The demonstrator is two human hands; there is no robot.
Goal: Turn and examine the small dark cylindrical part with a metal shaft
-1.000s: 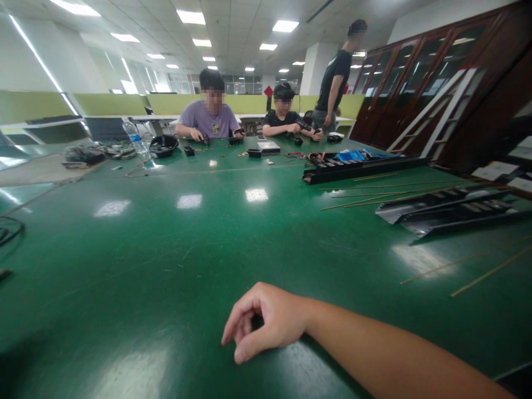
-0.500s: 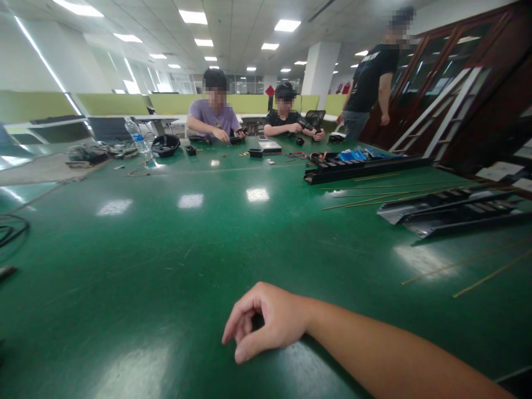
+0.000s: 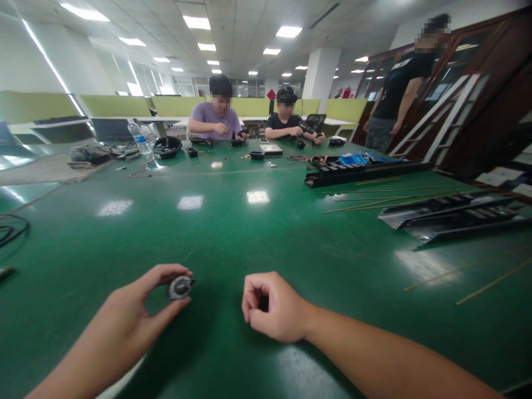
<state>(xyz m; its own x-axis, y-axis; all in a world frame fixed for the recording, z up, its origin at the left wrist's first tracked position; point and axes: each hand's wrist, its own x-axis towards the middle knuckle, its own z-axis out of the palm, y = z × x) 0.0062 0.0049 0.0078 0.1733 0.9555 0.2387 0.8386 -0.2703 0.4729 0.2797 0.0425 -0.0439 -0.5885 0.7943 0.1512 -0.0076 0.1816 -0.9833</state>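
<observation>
My left hand (image 3: 137, 307) holds a small round grey part (image 3: 180, 287) with a dark middle, pinched between thumb and fingertips above the green table (image 3: 174, 238). Its exact kind cannot be made out. To the right, my right hand (image 3: 270, 307) rests near the tabletop with the fingers curled in toward the thumb. A dark hollow shows inside the curl, and nothing is seen in it. A gap of bare table lies between the two hands.
Black metal channels (image 3: 453, 219) and thin brass-coloured rods (image 3: 366, 205) lie at the right. Two people sit across the table among small black parts; another person stands by the ladder (image 3: 451, 113). A water bottle (image 3: 140, 138) stands far left, a black cable (image 3: 14, 227) nearer.
My left hand has come into view from the lower left with the round grey part. My right hand has shifted slightly right and its fingers have curled tighter. The standing person has moved right.
</observation>
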